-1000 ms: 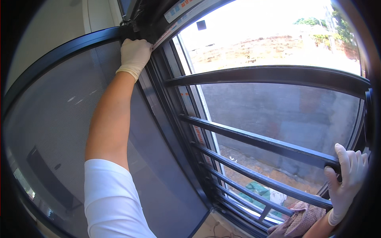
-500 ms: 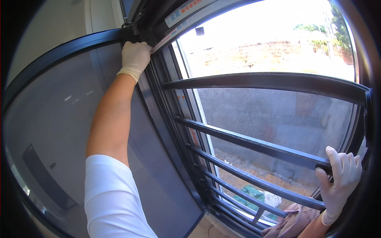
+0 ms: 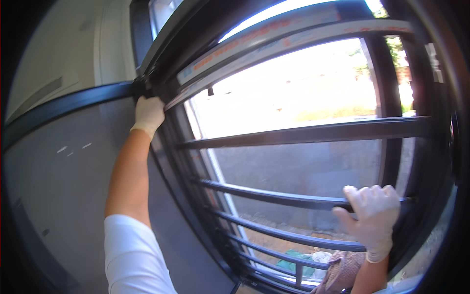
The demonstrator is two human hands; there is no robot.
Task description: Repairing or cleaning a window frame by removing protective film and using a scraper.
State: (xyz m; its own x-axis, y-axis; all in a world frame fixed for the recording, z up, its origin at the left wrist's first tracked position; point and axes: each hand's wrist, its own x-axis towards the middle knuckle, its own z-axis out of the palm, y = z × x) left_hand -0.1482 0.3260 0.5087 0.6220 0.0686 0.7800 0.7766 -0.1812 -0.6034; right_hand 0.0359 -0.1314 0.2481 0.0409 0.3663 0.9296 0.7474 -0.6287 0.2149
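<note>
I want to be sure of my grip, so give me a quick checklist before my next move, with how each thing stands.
1. Left hand gloved: ok.
2. Right hand gloved: ok.
3. Right hand at the horizontal bar: ok, it lies across it.
4. Left hand's hold near the gray panel's upper corner: cannot tell, contact hidden.
5. Cloth well apart from right forearm: not ok, side by side in view.

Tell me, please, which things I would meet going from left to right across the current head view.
Left hand → green cloth outside beyond the bars → white bundle beside it → brownish towel → right hand.
</note>
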